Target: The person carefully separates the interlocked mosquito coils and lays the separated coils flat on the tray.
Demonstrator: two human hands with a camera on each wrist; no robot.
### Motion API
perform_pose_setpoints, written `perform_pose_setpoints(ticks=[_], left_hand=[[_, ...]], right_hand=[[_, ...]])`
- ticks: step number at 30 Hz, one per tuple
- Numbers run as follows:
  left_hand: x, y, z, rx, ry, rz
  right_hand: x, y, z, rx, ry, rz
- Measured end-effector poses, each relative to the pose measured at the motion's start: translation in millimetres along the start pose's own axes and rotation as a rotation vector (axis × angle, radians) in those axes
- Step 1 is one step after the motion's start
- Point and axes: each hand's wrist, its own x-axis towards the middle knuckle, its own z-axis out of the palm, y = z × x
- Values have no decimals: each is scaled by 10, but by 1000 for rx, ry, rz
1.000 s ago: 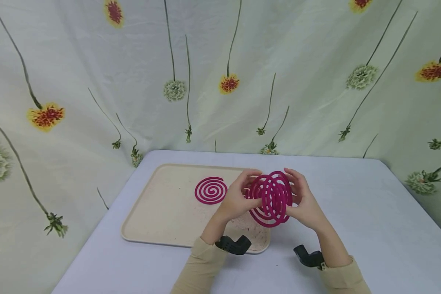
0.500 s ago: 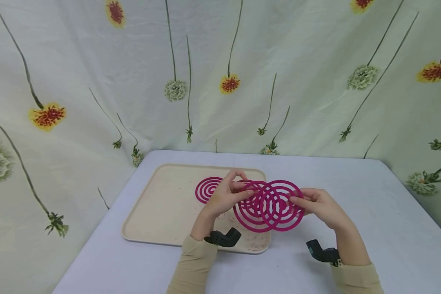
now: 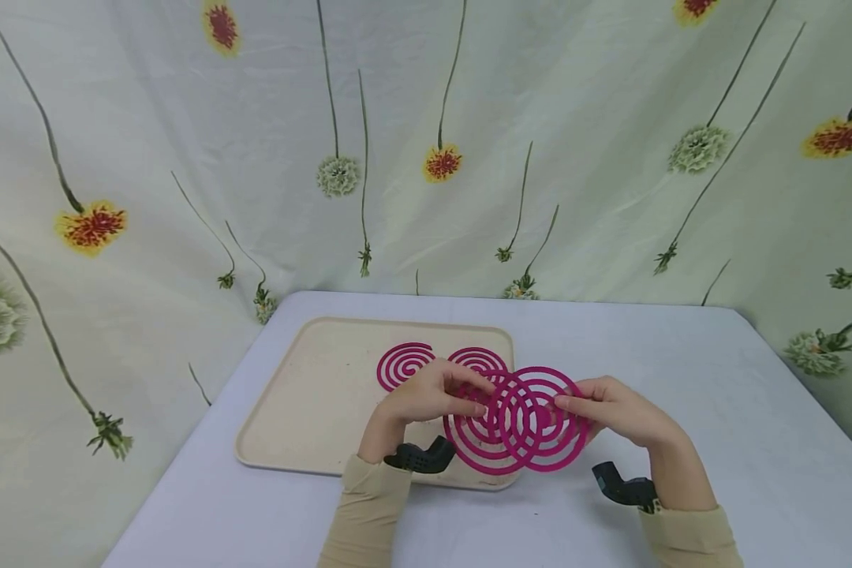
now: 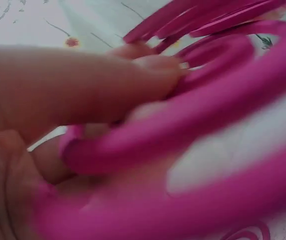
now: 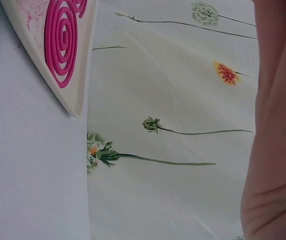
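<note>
Magenta rings fan out in front of me: the left coil (image 3: pixel 486 430) and the right coil (image 3: pixel 542 418) now sit side by side, overlapping only at their inner edges, where a second ago they were bunched together almost edge-on between my palms. Since half a second ago I have lowered both a little, and my left hand (image 3: pixel 426 390) has dropped with them, so that the back coil (image 3: pixel 478 356) on the tray (image 3: pixel 312 410) shows more of its top behind my fingers. My left thumb and fingers pinch the left coil near its upper left; my right hand (image 3: pixel 621 406) grips the right coil by its right side, thumb across the rings. Both are held up over the tray's near right corner and partly past its edge, above the table (image 3: pixel 681 442). They look thin and flat, with evenly spaced rings, the right one with a solid blob at its middle. Whether they are hooked together at the overlap I cannot tell; from my left wrist the bands are close and blurred. Left of the back coil, a resting coil (image 3: pixel 406 368) lies flat on the tray, partly behind my left hand.
</note>
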Motion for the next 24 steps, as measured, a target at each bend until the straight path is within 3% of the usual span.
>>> perform_pose_setpoints(ticks=[3,7,13,17,20,24], left_hand=[[19,11,18,-16,92,-3],[51,30,59,-69,252,-13],[141,45,168,-174,506,34],[194,63,239,-244,663,58],[214,68,269,-281,706,82],[197,57,242,-271,647,68]], right_hand=[[25,2,17,6,81,-28],[97,-9,89,30,258,-36],[180,-73,237,101,559,-42],[204,-97,282,183,695,-65],[199,-110,281,208,725,-59],[144,-101,210,145,599,-39]])
